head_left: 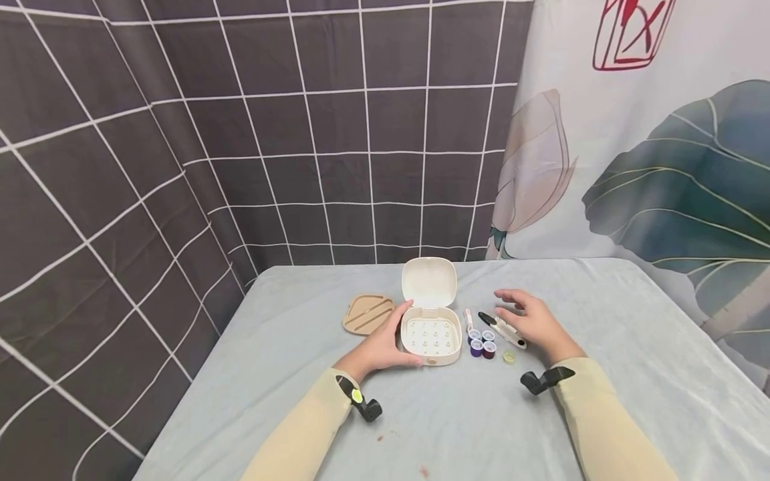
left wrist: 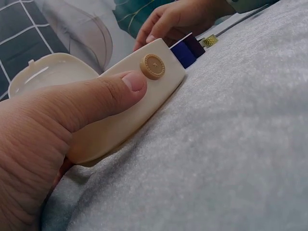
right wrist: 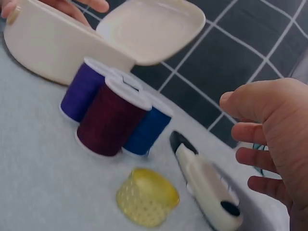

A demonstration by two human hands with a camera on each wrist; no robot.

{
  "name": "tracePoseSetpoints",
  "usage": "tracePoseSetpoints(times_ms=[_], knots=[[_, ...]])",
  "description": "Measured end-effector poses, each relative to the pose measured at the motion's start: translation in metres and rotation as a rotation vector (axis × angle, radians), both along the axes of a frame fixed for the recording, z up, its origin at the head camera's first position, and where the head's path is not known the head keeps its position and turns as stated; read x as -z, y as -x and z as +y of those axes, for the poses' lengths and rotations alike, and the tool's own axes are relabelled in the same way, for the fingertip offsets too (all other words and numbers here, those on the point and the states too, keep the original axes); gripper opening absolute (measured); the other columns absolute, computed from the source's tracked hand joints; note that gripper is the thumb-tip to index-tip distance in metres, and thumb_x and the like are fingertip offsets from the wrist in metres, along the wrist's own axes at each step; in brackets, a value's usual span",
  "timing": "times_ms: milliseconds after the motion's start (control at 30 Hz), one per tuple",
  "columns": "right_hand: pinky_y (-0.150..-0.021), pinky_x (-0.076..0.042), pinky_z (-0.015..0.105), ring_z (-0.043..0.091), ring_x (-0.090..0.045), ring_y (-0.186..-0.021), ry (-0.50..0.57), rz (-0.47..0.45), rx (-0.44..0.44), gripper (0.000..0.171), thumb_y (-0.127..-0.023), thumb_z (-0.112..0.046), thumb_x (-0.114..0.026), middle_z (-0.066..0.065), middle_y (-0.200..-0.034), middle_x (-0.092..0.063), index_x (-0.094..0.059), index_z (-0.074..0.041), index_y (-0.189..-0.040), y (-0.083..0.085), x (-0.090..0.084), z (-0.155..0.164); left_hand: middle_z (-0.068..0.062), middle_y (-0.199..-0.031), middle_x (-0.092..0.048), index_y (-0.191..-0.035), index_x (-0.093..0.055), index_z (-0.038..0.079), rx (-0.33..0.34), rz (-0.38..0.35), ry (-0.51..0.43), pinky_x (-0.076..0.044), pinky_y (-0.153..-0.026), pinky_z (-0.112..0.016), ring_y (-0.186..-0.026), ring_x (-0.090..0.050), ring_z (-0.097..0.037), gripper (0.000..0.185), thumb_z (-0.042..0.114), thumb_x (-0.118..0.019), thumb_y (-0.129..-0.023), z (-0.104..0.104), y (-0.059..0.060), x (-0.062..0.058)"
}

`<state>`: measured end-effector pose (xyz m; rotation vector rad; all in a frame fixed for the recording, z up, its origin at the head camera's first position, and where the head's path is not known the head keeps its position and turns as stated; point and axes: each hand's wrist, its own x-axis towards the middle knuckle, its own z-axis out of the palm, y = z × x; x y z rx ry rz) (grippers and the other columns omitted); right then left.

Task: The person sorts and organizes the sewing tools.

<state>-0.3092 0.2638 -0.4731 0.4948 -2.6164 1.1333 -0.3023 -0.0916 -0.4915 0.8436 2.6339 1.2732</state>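
Note:
A cream sewing box [head_left: 432,361] stands with its lid [head_left: 430,282] raised; a white insert with rows of small pegs shows inside. My left hand [head_left: 380,344] grips the box's left side, thumb along the front beside the tan button [left wrist: 153,66]. To the box's right stand several thread spools, among them a purple one [right wrist: 85,91], a maroon one [right wrist: 113,118] and a blue one [right wrist: 148,127]. My right hand [head_left: 534,324] hovers, fingers loosely bent and holding nothing, over white thread snips [right wrist: 207,187] with a black tip. A yellow thimble [right wrist: 147,197] sits in front of the spools.
A tan lid-shaped tray [head_left: 363,315] with diagonal grooves lies left of the box, behind my left hand. A small pink-and-white strip [head_left: 468,319] lies between box and snips. Grey cloth covers the table [head_left: 457,427]; curtains [head_left: 337,133] hang behind it.

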Motion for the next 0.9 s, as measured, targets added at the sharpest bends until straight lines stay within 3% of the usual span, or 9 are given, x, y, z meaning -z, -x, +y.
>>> tracePoseSetpoints(times_ms=[167, 233, 333, 400, 500, 700, 800, 900], knots=[[-0.100, -0.045, 0.062, 0.045, -0.057, -0.120, 0.023, 0.030, 0.007, 0.037, -0.094, -0.014, -0.070, 0.024, -0.127, -0.064, -0.064, 0.002, -0.128, -0.001, 0.009, 0.002, -0.004, -0.160, -0.034, -0.162, -0.017, 0.028, 0.004, 0.002, 0.004, -0.026, -0.120, -0.046, -0.148, -0.031, -0.019, 0.122, 0.043, -0.094, -0.068, -0.001, -0.002, -0.002], [-0.099, -0.046, 0.059, 0.035, -0.060, -0.119, 0.049, 0.047, -0.010, 0.034, -0.092, -0.012, -0.072, 0.019, -0.124, -0.067, -0.068, -0.002, -0.124, -0.002, 0.011, 0.000, -0.004, -0.160, -0.035, -0.162, -0.018, 0.028, 0.002, 0.001, 0.007, -0.027, -0.120, -0.046, -0.147, -0.031, -0.019, 0.121, 0.043, -0.094, -0.068, -0.001, -0.002, -0.003], [-0.101, -0.049, 0.039, 0.013, -0.062, -0.115, 0.092, 0.073, -0.051, 0.029, -0.089, -0.009, -0.075, 0.012, -0.118, -0.072, -0.073, -0.007, -0.118, -0.006, 0.014, -0.004, -0.004, -0.160, -0.035, -0.161, -0.019, 0.028, -0.001, -0.002, 0.014, -0.027, -0.120, -0.046, -0.147, -0.032, -0.019, 0.121, 0.043, -0.094, -0.068, -0.001, -0.003, -0.004], [-0.100, -0.047, 0.027, 0.006, -0.061, -0.111, 0.104, 0.070, -0.089, 0.027, -0.088, -0.008, -0.076, 0.010, -0.115, -0.073, -0.074, -0.009, -0.115, -0.008, 0.015, -0.007, -0.003, -0.160, -0.035, -0.161, -0.019, 0.029, -0.001, -0.007, 0.017, -0.027, -0.120, -0.046, -0.147, -0.032, -0.019, 0.121, 0.044, -0.094, -0.068, -0.001, -0.002, -0.004], [-0.099, -0.041, 0.015, 0.013, -0.064, -0.111, 0.070, 0.063, -0.137, 0.025, -0.086, -0.008, -0.077, 0.010, -0.115, -0.073, -0.076, -0.011, -0.112, -0.013, 0.017, -0.010, -0.004, -0.160, -0.035, -0.161, -0.019, 0.028, 0.003, -0.009, 0.014, -0.027, -0.120, -0.046, -0.147, -0.032, -0.020, 0.121, 0.045, -0.094, -0.068, 0.000, -0.002, -0.005], [-0.101, -0.035, 0.012, 0.037, -0.062, -0.115, 0.058, 0.111, -0.177, 0.021, -0.085, -0.004, -0.076, 0.017, -0.120, -0.070, -0.079, -0.012, -0.104, -0.023, 0.019, -0.011, -0.005, -0.161, -0.034, -0.161, -0.019, 0.026, 0.007, -0.004, 0.015, -0.027, -0.120, -0.047, -0.148, -0.032, -0.022, 0.121, 0.046, -0.093, -0.068, -0.001, -0.002, -0.004], [-0.101, -0.038, 0.018, 0.039, -0.061, -0.116, 0.062, 0.132, -0.186, 0.023, -0.084, 0.000, -0.074, 0.020, -0.121, -0.069, -0.079, -0.011, -0.103, -0.026, 0.018, -0.011, -0.006, -0.161, -0.033, -0.161, -0.019, 0.025, 0.010, 0.000, 0.015, -0.026, -0.120, -0.047, -0.148, -0.031, -0.022, 0.120, 0.046, -0.093, -0.069, -0.001, -0.002, -0.004], [-0.100, -0.045, 0.034, 0.038, -0.061, -0.114, 0.018, 0.123, -0.176, 0.024, -0.084, -0.001, -0.072, 0.019, -0.122, -0.068, -0.079, -0.013, -0.104, -0.028, 0.018, -0.011, -0.006, -0.161, -0.033, -0.161, -0.019, 0.025, 0.011, 0.004, 0.017, -0.027, -0.120, -0.047, -0.148, -0.032, -0.022, 0.121, 0.047, -0.093, -0.068, -0.001, -0.002, -0.003]])
